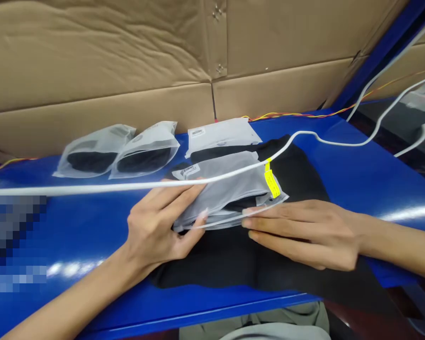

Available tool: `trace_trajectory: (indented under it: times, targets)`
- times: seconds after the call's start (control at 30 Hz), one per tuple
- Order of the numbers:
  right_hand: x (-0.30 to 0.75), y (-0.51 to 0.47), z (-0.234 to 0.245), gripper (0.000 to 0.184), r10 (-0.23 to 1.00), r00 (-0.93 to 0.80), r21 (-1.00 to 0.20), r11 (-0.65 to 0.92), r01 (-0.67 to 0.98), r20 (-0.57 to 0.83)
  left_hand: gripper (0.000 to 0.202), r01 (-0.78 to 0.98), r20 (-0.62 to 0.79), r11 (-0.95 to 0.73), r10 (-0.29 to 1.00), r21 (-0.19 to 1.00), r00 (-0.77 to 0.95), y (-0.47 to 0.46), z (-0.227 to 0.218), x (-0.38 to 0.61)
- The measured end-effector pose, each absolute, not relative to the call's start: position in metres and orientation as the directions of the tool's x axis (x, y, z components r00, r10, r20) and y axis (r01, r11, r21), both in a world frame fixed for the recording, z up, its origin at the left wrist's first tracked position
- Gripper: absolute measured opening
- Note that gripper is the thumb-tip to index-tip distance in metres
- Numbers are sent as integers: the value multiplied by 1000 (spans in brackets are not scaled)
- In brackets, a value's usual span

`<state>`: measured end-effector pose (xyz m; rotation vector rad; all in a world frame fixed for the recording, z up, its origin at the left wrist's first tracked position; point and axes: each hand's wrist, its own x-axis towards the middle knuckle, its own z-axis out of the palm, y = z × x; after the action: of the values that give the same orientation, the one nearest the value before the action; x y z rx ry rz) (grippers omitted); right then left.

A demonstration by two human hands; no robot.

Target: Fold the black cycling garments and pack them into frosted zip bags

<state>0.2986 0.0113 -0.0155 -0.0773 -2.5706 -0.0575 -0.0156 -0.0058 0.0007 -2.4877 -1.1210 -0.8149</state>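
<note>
A frosted plastic zip bag [223, 193] with dark cloth inside lies across a folded black garment [233, 264], and a yellow tag [272, 182] hangs at its right end. My left hand [159, 222] grips the bag's left end, with the thumb below and fingers on top. My right hand [304, 233] holds the bag's lower edge between its fingertips from the right. Part of the bag's seal edge runs between both hands. A white cable [127, 187] passes just above my left hand's fingers.
Two frosted bags holding black items [94, 151] and a white labelled package [221, 137] lie along the back of the blue table [74, 293]. Corrugated cardboard [102, 47] stands behind the table. Thin coloured wires run along its far edge.
</note>
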Motion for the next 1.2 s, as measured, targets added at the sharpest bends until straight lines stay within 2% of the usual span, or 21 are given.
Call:
trace_trajectory:
  times: [0.2, 0.27, 0.4, 0.57, 0.77, 0.9, 1.07, 1.2]
  targets:
    - [286, 10, -28, 29, 128, -844, 154, 958, 241, 522, 34, 742, 604, -670, 593, 3, 532, -2, 2, -14]
    - [285, 9, -27, 31, 186, -859, 152, 945, 290, 478, 40, 729, 571, -684, 613, 39, 545, -2, 1, -13]
    - [284, 8, -27, 47, 304, -868, 101, 924, 369, 392, 51, 697, 466, -702, 670, 146, 578, -1, -3, -14]
    - [282, 7, -26, 57, 357, -867, 135, 896, 423, 349, 51, 637, 460, -754, 628, 159, 628, -1, -6, -15]
    - [280, 3, -25, 50, 329, -862, 238, 867, 437, 385, 62, 586, 417, -798, 584, 140, 696, -2, -5, -8]
    - [279, 2, -27, 46, 304, -856, 259, 863, 433, 418, 72, 571, 353, -814, 568, 106, 744, -1, -5, -7]
    - [279, 7, -26, 49, 303, -877, 238, 882, 406, 374, 81, 586, 327, -808, 573, 68, 752, 2, -8, -9]
    - [283, 12, -28, 39, 292, -880, 202, 901, 384, 375, 76, 560, 291, -825, 555, 76, 779, 7, -10, -14]
